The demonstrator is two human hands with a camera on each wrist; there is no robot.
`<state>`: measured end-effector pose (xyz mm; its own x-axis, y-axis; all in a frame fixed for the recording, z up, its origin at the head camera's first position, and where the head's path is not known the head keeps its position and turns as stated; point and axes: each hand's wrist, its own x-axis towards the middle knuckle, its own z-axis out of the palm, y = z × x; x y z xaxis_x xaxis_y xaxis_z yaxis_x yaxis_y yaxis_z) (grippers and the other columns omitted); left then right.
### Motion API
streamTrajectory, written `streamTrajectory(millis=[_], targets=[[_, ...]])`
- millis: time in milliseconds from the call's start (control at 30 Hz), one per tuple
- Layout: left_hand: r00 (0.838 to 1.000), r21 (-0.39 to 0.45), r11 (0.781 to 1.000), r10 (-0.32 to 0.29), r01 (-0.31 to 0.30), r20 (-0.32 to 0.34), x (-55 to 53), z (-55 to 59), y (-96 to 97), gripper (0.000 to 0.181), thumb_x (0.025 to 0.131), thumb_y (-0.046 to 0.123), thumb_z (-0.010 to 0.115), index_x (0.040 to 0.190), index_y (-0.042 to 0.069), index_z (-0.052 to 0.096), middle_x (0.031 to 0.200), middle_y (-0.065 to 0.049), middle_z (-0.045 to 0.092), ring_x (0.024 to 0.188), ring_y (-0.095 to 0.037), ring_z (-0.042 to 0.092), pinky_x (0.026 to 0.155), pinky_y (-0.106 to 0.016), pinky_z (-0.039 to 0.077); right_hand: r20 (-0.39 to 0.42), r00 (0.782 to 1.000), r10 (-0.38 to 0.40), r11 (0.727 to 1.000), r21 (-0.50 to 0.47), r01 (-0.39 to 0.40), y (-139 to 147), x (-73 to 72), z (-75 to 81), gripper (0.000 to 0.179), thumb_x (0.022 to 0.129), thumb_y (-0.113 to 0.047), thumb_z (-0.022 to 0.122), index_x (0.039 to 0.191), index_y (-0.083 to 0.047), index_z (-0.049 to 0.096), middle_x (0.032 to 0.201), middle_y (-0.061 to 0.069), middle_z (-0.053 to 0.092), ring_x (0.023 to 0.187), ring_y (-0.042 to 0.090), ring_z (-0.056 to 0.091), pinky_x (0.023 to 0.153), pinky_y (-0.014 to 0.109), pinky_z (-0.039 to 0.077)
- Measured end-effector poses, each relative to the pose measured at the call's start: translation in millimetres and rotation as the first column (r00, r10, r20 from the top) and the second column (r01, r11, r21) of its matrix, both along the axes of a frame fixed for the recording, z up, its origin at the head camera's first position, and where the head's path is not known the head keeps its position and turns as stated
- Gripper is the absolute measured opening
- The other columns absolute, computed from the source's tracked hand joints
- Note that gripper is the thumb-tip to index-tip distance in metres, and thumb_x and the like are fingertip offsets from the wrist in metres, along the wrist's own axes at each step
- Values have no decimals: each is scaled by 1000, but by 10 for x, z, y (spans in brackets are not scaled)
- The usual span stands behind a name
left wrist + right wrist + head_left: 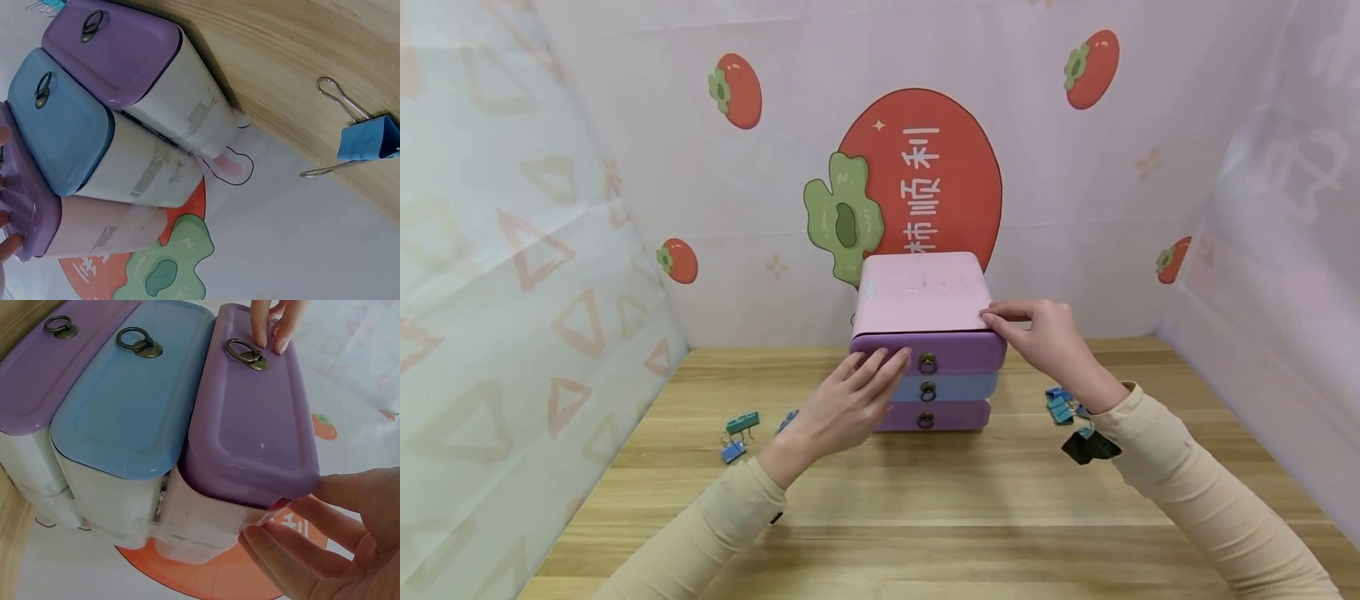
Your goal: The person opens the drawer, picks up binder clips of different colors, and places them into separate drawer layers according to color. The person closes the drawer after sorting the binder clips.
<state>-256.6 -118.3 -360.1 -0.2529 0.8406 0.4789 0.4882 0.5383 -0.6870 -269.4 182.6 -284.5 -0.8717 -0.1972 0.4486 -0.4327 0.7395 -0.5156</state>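
Observation:
A small stacked drawer unit with a pink top stands at the back of the table. Its upper purple drawer sits slightly proud of the casing in the right wrist view. Below come a blue drawer and another purple drawer, each with a bronze ring pull. My left hand rests its extended fingertips on the left part of the upper drawer's front. With thumb and fingers, my right hand pinches that drawer's upper right edge, where it meets the pink casing.
Left of the unit lie a teal binder clip and a blue binder clip. More blue and teal binder clips lie by my right forearm. Close behind the unit hangs a cloth backdrop printed with persimmons.

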Motion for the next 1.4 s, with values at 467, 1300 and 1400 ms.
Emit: streamTrajectory(millis=[467, 1300, 1400], targets=[[999, 30, 999, 38, -39, 21, 5, -57, 66, 74, 84, 38, 63, 143, 1, 39, 152, -14, 32, 124, -28, 43, 100, -42, 41, -17, 1000, 10, 1000, -6, -10, 6, -6, -5, 27, 91, -30, 64, 108, -11, 73, 112, 10, 70, 105, 30, 65, 83, 49, 55], [995, 31, 996, 84, -86, 51, 1, -121, 112, 79, 83, 39, 64, 144, -2, 35, 154, -21, 23, 137, -33, 33, 107, -44, 38, -4, 1000, 16, 1000, 6, -16, 11, -14, 2, 31, 93, -35, 60, 109, -13, 73, 114, 9, 69, 107, 29, 65, 82, 48, 54], [995, 30, 996, 83, -85, 54, -1, -124, 113, 79, 83, 39, 64, 144, -2, 35, 155, -21, 23, 137, -33, 33, 108, -44, 37, 2, 1000, 16, 1000, 2, -16, 13, -13, 0, 31, 93, -35, 60, 109, -12, 73, 115, 9, 69, 107, 29, 64, 83, 49, 54]])
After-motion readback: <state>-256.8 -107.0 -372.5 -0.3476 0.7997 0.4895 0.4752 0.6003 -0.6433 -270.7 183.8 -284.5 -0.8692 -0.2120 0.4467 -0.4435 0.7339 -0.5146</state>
